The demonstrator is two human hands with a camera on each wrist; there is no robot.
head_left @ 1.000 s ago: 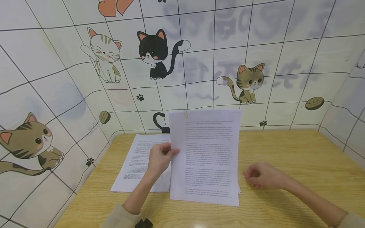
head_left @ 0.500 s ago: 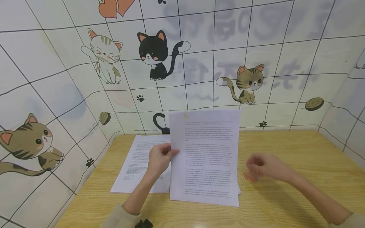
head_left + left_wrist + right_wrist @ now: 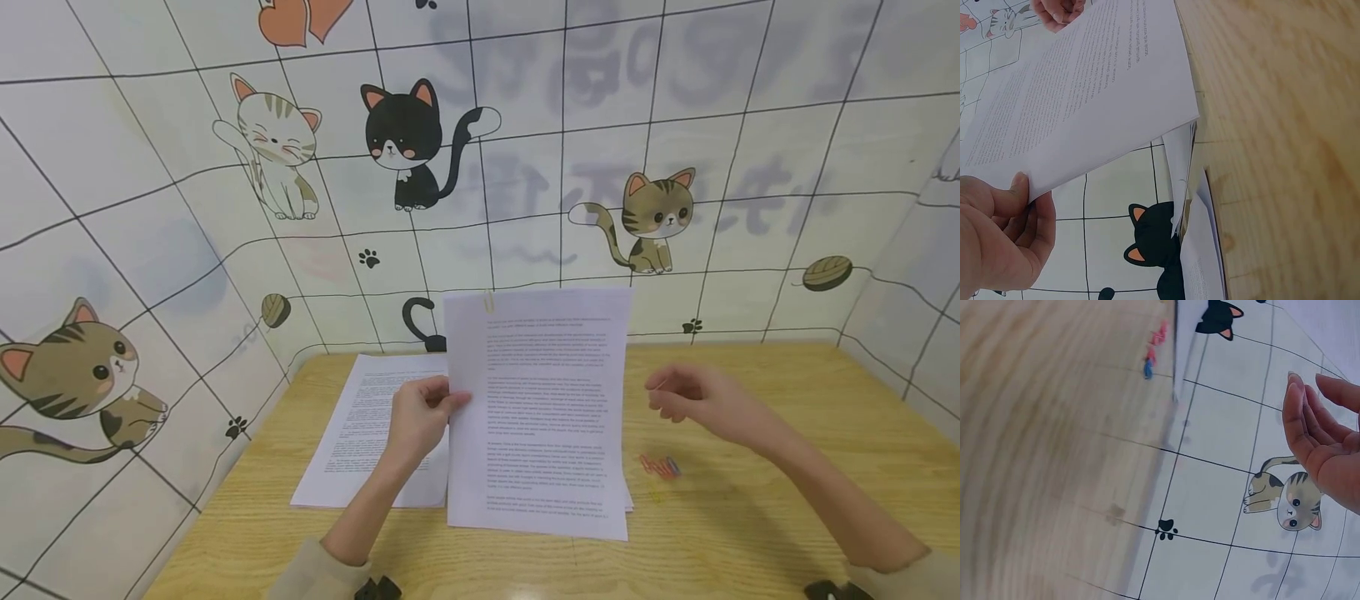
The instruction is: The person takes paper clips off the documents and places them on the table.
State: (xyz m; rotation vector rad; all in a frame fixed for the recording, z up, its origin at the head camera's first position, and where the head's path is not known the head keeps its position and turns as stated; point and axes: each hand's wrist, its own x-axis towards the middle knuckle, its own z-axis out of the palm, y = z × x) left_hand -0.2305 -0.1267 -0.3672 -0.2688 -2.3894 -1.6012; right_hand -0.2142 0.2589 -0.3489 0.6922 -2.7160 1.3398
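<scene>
My left hand [image 3: 422,421] pinches the left edge of a stack of printed paper [image 3: 536,417] between thumb and fingers, keeping it upright and facing me. A yellow paper clip [image 3: 489,302] sits on the stack's top edge, towards its left corner. To the right of the paper my right hand [image 3: 693,404] is raised above the table. In the right wrist view its fingers [image 3: 1297,415] bend gently, the thumb stands apart from them, and nothing shows in between. Below that hand, red and blue paper clips [image 3: 660,467] lie on the table beside some yellow paper clips [image 3: 656,493].
Another set of printed sheets [image 3: 375,442] lies on the wooden table [image 3: 787,517], left of and partly behind the upright stack. A wall [image 3: 525,242] with cat drawings and grid lines rises along the table's back edge.
My right hand has lifted up and away from the paper clips, which now show fully, and its fingers have loosened. The left hand and the upright paper have stayed nearly still.
</scene>
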